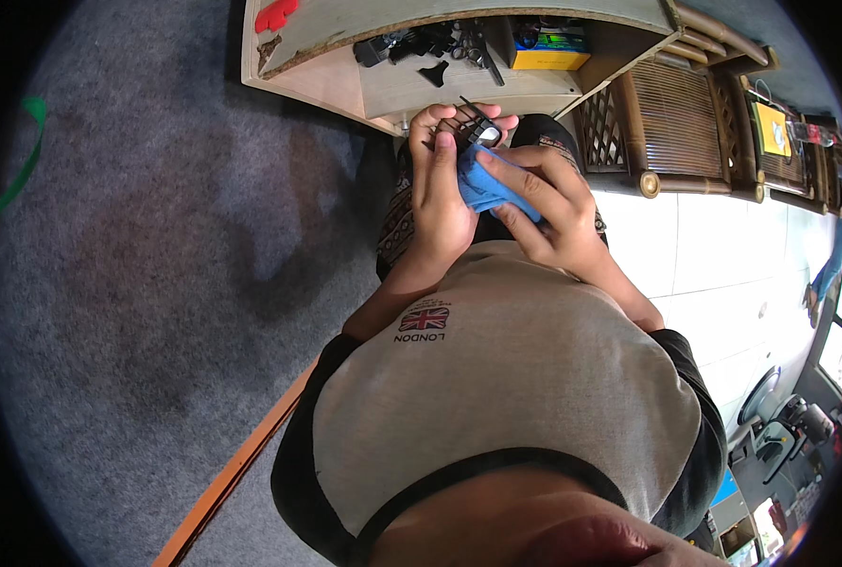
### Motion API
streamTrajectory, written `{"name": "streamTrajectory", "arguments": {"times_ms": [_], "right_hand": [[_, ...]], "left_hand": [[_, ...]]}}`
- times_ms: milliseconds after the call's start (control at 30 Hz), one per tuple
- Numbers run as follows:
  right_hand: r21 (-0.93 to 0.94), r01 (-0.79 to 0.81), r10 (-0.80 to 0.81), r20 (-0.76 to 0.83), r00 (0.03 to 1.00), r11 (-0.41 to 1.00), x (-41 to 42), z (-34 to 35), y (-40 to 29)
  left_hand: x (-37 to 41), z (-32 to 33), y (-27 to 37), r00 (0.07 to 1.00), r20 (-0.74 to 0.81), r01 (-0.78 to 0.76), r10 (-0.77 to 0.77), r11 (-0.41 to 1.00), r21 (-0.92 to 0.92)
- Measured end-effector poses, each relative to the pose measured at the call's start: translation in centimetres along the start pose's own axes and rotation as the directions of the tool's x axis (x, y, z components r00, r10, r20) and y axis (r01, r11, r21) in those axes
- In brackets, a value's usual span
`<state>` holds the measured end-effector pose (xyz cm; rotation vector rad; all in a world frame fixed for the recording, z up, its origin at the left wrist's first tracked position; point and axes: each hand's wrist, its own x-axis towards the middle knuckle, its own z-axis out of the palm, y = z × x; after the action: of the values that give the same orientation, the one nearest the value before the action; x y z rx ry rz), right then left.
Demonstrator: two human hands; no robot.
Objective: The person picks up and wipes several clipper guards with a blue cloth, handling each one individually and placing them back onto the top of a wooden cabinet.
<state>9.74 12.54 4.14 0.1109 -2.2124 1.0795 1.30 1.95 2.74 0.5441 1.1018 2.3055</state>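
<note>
My left hand (440, 184) holds a small black plastic piece (475, 130) with thin prongs and a pale, shiny oval part. Its exact kind is hard to tell. Pinched in my right hand (555, 198) is a blue cloth (488, 186), bunched against the near end of the black piece. Both hands are close together above my lap, in front of my patterned dark trousers (401, 227). My fingers and the cloth hide part of the black piece.
Just ahead is a wooden cabinet (385, 92) whose open compartment holds black attachments (421, 44), scissors (474, 55) and a yellow box (550, 59). A bamboo bench (676, 127) stands to the right, above white floor tiles (711, 241). Grey carpet (144, 283) covers the left side.
</note>
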Motion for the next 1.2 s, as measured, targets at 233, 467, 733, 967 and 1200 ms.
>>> {"name": "streamTrajectory", "arguments": {"times_ms": [233, 467, 733, 967, 1200], "right_hand": [[-0.038, -0.098, 0.091, -0.162, 0.983, 0.994, 0.4, -0.7, 1.0], [0.093, -0.02, 0.016, 0.045, 0.999, 0.995, 0.1, -0.2, 0.4], [0.22, 0.063, -0.054, -0.045, 0.998, 0.974, 0.4, -2.9, 1.4], [0.251, 0.147, -0.164, 0.047, 0.985, 0.957, 0.2, -2.2, 0.8], [0.071, 0.104, -0.098, -0.082, 0.992, 0.992, 1.0, -2.4, 1.1]], "left_hand": [[0.2, -0.3, -0.5, 0.999, 0.002, -0.044, 0.044, 0.999, -0.032], [-0.1, -0.3, 0.4, 0.997, -0.015, 0.072, -0.073, 0.995, -0.074], [0.2, -1.5, 1.3, 0.932, -0.307, 0.206, -0.194, 0.978, 0.008], [0.3, -2.1, 0.9, 0.896, -0.217, 0.368, -0.386, 0.922, -0.122], [-0.2, -1.8, 0.9, 0.879, -0.033, 0.463, -0.476, 0.868, -0.179]]}}
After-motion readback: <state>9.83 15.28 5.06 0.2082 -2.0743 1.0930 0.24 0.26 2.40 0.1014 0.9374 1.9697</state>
